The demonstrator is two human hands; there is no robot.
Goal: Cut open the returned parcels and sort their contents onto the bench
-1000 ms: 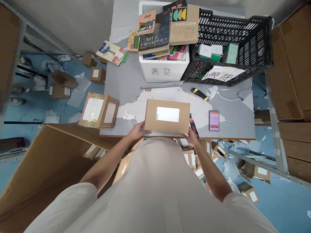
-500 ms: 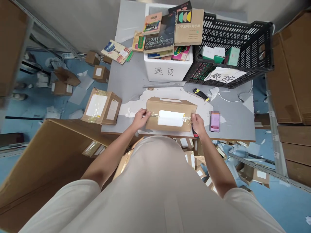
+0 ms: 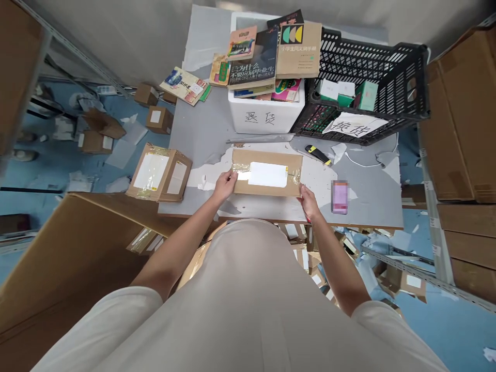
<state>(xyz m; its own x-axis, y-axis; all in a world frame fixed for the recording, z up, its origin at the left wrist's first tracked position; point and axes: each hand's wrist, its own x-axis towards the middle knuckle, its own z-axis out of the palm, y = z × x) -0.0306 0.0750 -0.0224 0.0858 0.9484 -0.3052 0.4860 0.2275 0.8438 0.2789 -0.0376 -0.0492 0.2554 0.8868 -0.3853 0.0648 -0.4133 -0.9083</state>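
A taped brown cardboard box (image 3: pixel 267 188) with a white label (image 3: pixel 268 174) is held between my two hands over the near part of the table, its labelled face turned up toward me. My left hand (image 3: pixel 225 186) grips its left end, thumb on the near corner. At the lower right corner my right hand (image 3: pixel 309 200) is closed on the box. A small red bit shows under that hand, mostly hidden. Beyond the box to the right lies a black and yellow utility knife (image 3: pixel 318 154). The phone (image 3: pixel 340 197) rests right of my right hand.
A second labelled box (image 3: pixel 159 173) sits at the table's left edge. Farther back stand a white foam bin (image 3: pixel 267 116) piled with books and a black crate (image 3: pixel 403 111) holding small boxes. A large open carton (image 3: pixel 77 248) is at my left.
The held box has tipped so that its labelled face points up and its other long face no longer shows. Both hands have moved with it. The view has shifted slightly.
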